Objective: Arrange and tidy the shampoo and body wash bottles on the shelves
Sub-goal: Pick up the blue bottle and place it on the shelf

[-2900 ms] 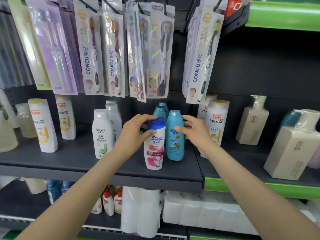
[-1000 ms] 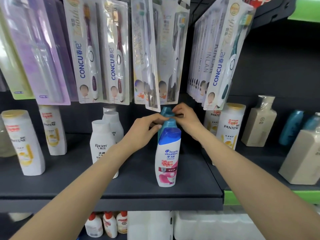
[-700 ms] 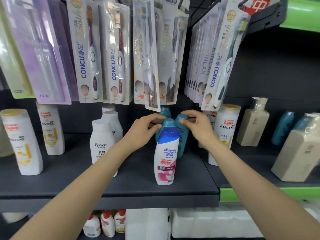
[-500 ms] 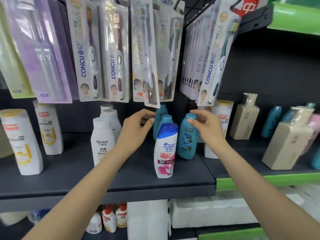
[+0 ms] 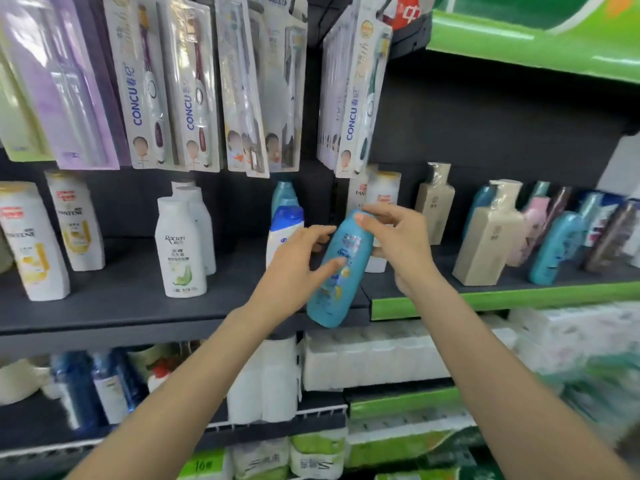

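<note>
Reaching in from the bottom of the view, two bare forearms are meeting at a teal bottle (image 5: pixel 341 271), which is hanging tilted in the air just in front of the dark shelf (image 5: pixel 138 306), its base below the shelf edge. The right hand (image 5: pixel 398 244) is gripping it, thumb on the cap and fingers (image 5: pixel 377 251) curled behind the body. The left hand (image 5: pixel 294 268) is touching the label with relaxed, nearly straight fingers, steadying rather than clasping.

Just behind the left hand, a white bottle with a blue cap (image 5: pixel 285 226) is standing upright on the shelf, with another teal bottle (image 5: pixel 284 194) behind it. Farther left, white bottles (image 5: pixel 178 247) are standing in short rows; farther right, a mixed, blurred group that includes teal bottles (image 5: pixel 554 251) is filling the green-edged shelf (image 5: pixel 519 296). Toothbrush packs (image 5: pixel 194 81) are hanging above.

The step looks like relocating a stray bottle. Next, it probably needs carrying to matching teal ones and setting down upright, label forward, without knocking neighbours.
</note>
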The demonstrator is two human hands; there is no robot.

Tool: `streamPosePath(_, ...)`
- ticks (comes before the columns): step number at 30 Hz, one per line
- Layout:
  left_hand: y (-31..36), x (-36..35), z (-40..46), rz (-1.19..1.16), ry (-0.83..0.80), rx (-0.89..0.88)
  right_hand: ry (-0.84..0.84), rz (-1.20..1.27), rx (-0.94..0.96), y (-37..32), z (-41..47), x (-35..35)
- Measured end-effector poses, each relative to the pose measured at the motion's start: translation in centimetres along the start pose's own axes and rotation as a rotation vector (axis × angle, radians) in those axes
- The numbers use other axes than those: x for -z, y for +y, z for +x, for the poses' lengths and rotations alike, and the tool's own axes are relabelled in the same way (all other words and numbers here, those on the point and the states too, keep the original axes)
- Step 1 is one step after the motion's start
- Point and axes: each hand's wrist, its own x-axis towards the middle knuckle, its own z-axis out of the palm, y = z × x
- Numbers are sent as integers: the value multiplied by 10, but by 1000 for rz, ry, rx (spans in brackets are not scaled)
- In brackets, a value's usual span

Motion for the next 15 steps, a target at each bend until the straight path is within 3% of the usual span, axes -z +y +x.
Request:
streamPosePath(2,7,-11,-13,-13,-60,60,4,78,-53,-5,-9,8)
streamPosePath(5,16,-20,-31,203,-123,122,31,133,-126,-9,-18,19)
streamPosePath(8,23,-24,-44,308,-96,144,55,161,-185,-10,-26,24)
streamPosePath(11,26,-20,-52,139,-14,147,-30,253,-176,-12,-36,32)
streamPosePath(15,27,-2,-59,-332,-84,242,-353,322,-226,-10,-45,36)
